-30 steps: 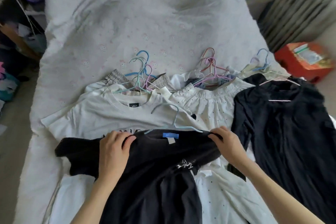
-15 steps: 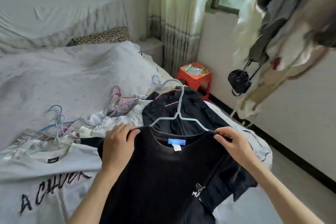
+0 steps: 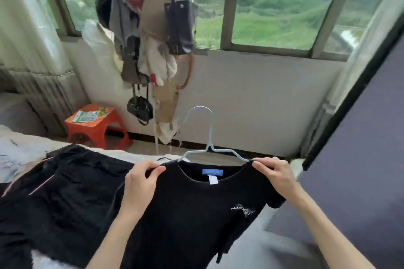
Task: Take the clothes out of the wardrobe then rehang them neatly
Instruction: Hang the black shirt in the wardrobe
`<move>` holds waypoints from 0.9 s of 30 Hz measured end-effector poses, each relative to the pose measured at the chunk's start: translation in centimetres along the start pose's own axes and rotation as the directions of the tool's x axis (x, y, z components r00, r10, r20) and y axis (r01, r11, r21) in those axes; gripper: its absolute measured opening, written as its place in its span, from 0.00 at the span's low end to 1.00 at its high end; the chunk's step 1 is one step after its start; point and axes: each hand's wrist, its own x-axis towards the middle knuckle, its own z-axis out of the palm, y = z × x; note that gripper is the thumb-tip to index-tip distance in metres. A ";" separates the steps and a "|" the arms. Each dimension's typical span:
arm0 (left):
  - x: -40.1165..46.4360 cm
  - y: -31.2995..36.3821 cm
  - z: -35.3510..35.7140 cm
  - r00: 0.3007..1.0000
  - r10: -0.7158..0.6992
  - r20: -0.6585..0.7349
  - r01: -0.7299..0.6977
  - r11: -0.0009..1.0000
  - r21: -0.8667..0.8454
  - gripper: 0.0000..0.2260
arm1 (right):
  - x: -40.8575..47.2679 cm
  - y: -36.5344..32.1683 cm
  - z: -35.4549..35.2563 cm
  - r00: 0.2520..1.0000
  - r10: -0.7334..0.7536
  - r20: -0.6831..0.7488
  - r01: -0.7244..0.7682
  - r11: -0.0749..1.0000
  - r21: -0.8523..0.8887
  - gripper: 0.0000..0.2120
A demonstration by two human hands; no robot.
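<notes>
Change: A second before, the black T-shirt [image 3: 190, 209] lay spread on the bed among the other clothes; by this moment it had been lifted clear and the view had swung from the bed toward the window wall.
Meaning for the task: The shirt was already on its hanger, so the dressing step looked finished; what remained, as a judgement, was carrying it to the wardrobe rail, which was not in view.
Left hand [image 3: 140, 183]: Fingers and thumb pinched the shirt's left shoulder at the end of the hanger arm.
Right hand [image 3: 276, 176]: It pinched the opposite shoulder the same way, beside the other hanger arm.
Hanger [image 3: 207, 135]: Pale blue wire, hook upright above the collar, both arms running into the neck opening.
Shirt's look: Black, short-sleeved, held up and hanging fairly flat; a blue label with a white tag showed inside the collar, and a small pale print sat on the chest.
Where it was: In the air before the person, over the edge of the bed [image 3: 19, 148], with another black garment [image 3: 65, 183] lying on the bed to the left.
</notes>
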 end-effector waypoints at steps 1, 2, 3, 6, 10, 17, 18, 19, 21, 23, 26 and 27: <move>0.6 1.2 1.9 0.998 0.029 0.053 -0.027 0.999 -0.025 0.10 | -0.6 0.8 -1.7 0.998 0.033 -0.055 -0.032 0.999 0.014 0.12; 1.4 2.4 3.7 0.993 0.059 0.106 -0.054 0.998 -0.043 0.10 | -1.1 1.5 -3.4 0.990 0.065 -0.123 -0.062 0.998 0.030 0.12; 2.1 3.6 5.5 0.984 0.086 0.153 -0.078 0.995 -0.060 0.10 | -1.7 2.0 -5.0 0.975 0.092 -0.200 -0.084 0.995 0.047 0.12; 4.5 7.2 10.5 0.951 0.144 0.273 -0.109 0.984 -0.140 0.08 | -3.6 2.3 -9.6 0.888 0.137 -0.439 -0.124 0.991 0.058 0.10; 5.7 11.8 15.3 0.875 0.243 0.420 -0.138 0.955 -0.264 0.07 | -7.7 1.8 -14.1 0.685 0.189 -0.704 -0.154 0.981 0.115 0.07; 4.3 18.1 20.2 0.750 0.416 0.515 -0.186 0.879 -0.439 0.07 | -14.5 2.2 -16.7 0.608 -0.006 -0.794 -0.308 0.920 -0.244 0.08; 3.9 18.8 20.9 0.726 0.438 0.530 -0.189 0.868 -0.459 0.07 | -15.4 2.4 -16.9 0.596 0.009 -0.803 -0.353 0.901 -0.252 0.10; 3.4 19.6 21.6 0.706 0.459 0.540 -0.197 0.859 -0.472 0.07 | -16.4 2.5 -17.3 0.569 0.028 -0.822 -0.393 0.887 -0.242 0.13; 2.2 21.3 23.3 0.670 0.495 0.553 -0.218 0.843 -0.491 0.08 | -18.4 2.8 -18.5 0.527 0.084 -0.846 -0.497 0.838 -0.226 0.18; 0.6 23.3 25.1 0.636 0.520 0.571 -0.226 0.832 -0.507 0.08 | -20.5 3.9 -20.0 0.546 0.134 -0.827 -0.633 0.712 -0.303 0.19; -2.0 26.1 27.7 0.575 0.564 0.593 -0.230 0.806 -0.545 0.07 | -23.8 5.1 -22.3 0.497 0.234 -0.836 -0.750 0.600 -0.278 0.16; -2.8 26.9 28.5 0.556 0.579 0.597 -0.232 0.798 -0.557 0.07 | -24.9 5.4 -23.0 0.463 0.259 -0.847 -0.769 0.592 -0.240 0.15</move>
